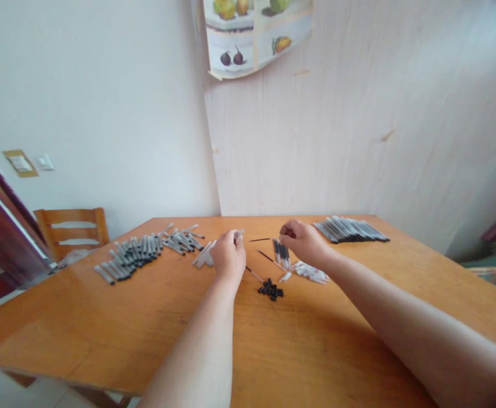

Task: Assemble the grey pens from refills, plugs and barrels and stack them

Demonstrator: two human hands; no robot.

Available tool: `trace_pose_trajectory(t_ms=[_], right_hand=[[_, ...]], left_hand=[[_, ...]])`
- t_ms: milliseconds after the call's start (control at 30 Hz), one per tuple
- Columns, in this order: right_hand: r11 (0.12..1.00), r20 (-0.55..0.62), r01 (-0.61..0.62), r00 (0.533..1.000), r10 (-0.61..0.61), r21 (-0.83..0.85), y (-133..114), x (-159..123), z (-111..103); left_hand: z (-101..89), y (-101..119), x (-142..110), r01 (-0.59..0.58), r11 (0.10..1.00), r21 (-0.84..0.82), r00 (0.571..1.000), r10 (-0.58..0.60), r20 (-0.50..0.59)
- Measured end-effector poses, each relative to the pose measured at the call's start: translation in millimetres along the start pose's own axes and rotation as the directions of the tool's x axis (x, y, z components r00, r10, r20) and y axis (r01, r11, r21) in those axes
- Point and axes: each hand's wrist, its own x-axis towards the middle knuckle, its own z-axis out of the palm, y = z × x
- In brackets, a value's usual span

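- Your left hand (pixel 229 255) seems to pinch a clear tube (pixel 241 231), mostly hidden, above the table (pixel 146 323) toward its far edge.
- Your right hand (pixel 302 238) has curled fingers near the dark sticks (pixel 281 255); I can't tell if it holds anything.
- The tube looks light, hard and slippery, so pinch its middle.
- No box or cup shows: black caps (pixel 270 289) sit loose, and grey pens (pixel 350 230) lie by the far right corner.

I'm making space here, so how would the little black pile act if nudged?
The black pile would probably scatter, its pieces lying loose and jumbled. Each piece looks small, so likely light. Their short, tube-like shape suggests some might roll.
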Motion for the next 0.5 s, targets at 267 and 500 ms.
trace_pose_trajectory(t_ms=[267,500], right_hand=[[0.859,-0.056,-0.013,0.997,0.048,0.512,-18,1,-35],[0.831,0.012,-0.023,1.000,0.020,0.556,-30,-1,-47]], left_hand=[[-8.4,7,-5,-0.103,0.990,0.097,0.987,0.114,-0.111],[-11.2,11,-10,-0.079,0.989,0.126,0.992,0.091,-0.089]])
